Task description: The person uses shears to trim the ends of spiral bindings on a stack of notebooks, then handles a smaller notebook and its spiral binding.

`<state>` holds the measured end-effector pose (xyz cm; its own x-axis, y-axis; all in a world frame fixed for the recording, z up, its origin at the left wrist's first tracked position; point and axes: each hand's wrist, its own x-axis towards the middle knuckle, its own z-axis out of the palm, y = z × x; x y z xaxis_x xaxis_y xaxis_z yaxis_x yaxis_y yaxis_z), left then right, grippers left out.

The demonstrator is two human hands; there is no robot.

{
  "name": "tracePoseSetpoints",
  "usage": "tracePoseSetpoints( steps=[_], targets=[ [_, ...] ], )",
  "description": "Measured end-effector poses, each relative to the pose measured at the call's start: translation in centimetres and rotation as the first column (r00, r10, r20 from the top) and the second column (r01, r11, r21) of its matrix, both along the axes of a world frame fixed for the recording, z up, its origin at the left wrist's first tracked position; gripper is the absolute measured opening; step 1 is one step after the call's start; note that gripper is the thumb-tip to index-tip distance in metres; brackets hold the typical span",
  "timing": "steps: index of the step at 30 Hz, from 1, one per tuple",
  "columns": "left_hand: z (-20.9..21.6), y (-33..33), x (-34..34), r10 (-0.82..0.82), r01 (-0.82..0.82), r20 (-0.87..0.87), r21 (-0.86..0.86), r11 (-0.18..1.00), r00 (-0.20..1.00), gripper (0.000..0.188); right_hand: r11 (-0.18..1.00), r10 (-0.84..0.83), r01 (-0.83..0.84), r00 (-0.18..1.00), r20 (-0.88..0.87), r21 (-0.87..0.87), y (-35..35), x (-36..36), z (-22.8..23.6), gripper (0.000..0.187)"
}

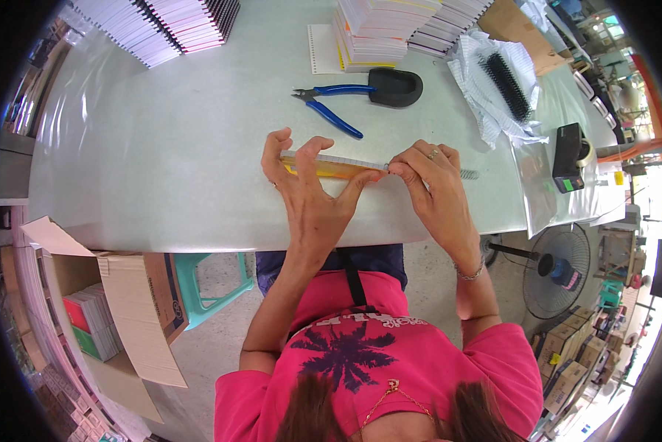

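Observation:
My left hand grips a thin pad of paper with a yellow cover, held on its long edge above the table. Its fingers curl over the far side while the thumb presses along the near side. At the pad's right end, my right hand pinches a thin spiral binding coil; a length of coil sticks out to the right past the fingers. Those fingers hide how far the coil runs into the pad. Beyond my hands lie blue-handled side cutters, jaws apart, one handle meeting a black rounded object.
Spiral-bound books are stacked at the far left, paper pads at the far middle. Black coils rest on crumpled paper, near a tape dispenser. Below the table are an open carton, a green stool and a fan.

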<state>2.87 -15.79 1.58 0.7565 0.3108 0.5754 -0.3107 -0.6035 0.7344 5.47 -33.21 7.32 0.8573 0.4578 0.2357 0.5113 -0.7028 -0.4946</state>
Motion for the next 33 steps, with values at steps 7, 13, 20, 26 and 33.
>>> tracePoseSetpoints(
  steps=[7,13,20,26,33],
  targets=[
    [0.2,1.3,-0.4,-0.157,0.158,-0.154,-0.004,0.987,0.976,0.069,0.992,-0.125,0.126,0.990,-0.071,0.003,-0.9,8.1,-1.1,0.040],
    [1.6,4.2,-0.1,-0.189,0.190,-0.123,-0.003,0.982,0.974,0.068,0.963,-0.224,0.237,0.969,0.101,-0.132,0.2,12.4,-5.4,0.049],
    [1.3,6.0,0.2,-0.202,0.201,-0.161,-0.024,0.979,0.966,0.068,0.935,-0.336,0.340,0.940,0.054,-0.098,-3.8,9.5,-3.1,0.051],
    [0.0,5.5,0.6,-0.216,0.204,-0.181,-0.082,0.976,0.960,0.069,0.697,0.682,-0.205,0.485,-0.548,0.687,-2.8,6.6,-0.3,0.054],
    [-0.3,6.0,0.8,-0.240,0.230,-0.207,-0.071,0.971,0.948,0.070,0.961,0.203,-0.058,0.816,-0.541,0.272,-1.4,4.4,1.1,0.041]
  ],
)
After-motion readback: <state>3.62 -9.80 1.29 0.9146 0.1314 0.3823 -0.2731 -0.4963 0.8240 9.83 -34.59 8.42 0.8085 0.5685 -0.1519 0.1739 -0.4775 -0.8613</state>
